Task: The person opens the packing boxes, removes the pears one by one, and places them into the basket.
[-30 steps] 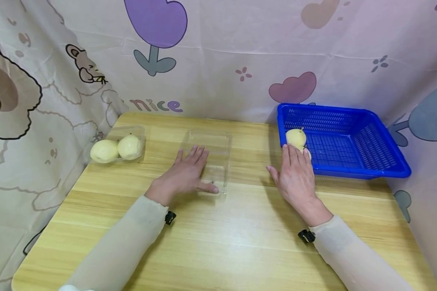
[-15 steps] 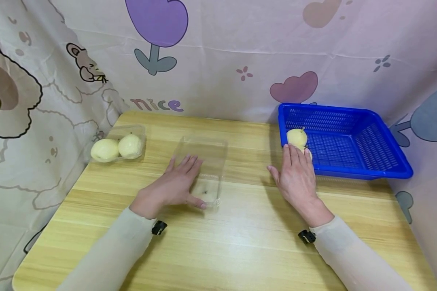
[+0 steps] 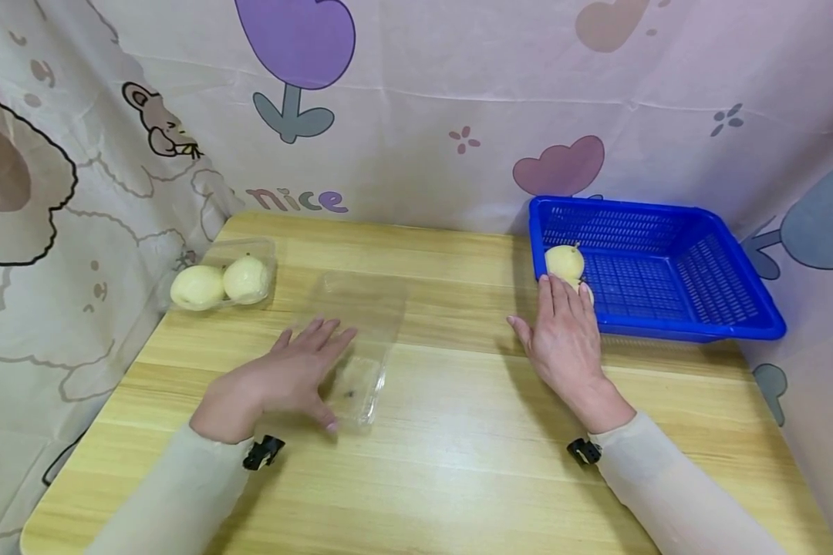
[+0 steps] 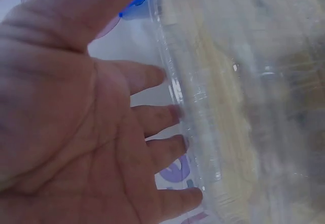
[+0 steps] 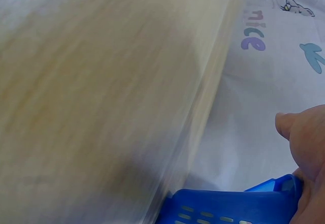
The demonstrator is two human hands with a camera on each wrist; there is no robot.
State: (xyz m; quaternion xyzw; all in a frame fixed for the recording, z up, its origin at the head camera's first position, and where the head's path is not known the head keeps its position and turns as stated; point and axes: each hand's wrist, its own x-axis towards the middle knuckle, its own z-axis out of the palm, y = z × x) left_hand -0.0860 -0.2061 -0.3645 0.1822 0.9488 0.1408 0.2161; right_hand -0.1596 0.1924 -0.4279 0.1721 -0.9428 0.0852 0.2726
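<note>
My left hand (image 3: 281, 385) lies spread against the left side of a clear plastic box (image 3: 368, 316) on the table. In the left wrist view the outstretched fingertips (image 4: 175, 113) meet the box's edge. A small dark spot shows near the box's front end. My right hand (image 3: 569, 347) reaches over the left front rim of a blue plastic basket (image 3: 666, 331), fingers straight and thumb held apart. Beneath those fingers a pale yellow pear is mostly hidden; whether they touch it I cannot tell. Another pear (image 3: 564, 262) sits just behind it in the basket.
At the table's left edge stands a second clear plastic box (image 3: 267, 258) with two pale yellow pears (image 3: 197, 287) in it. A printed curtain (image 3: 423, 116) hangs behind and along the sides of the wooden table (image 3: 472, 462).
My left hand and the clear box beside it have slid left and toward me across the table. The right hand, basket and pears have stayed in place.
</note>
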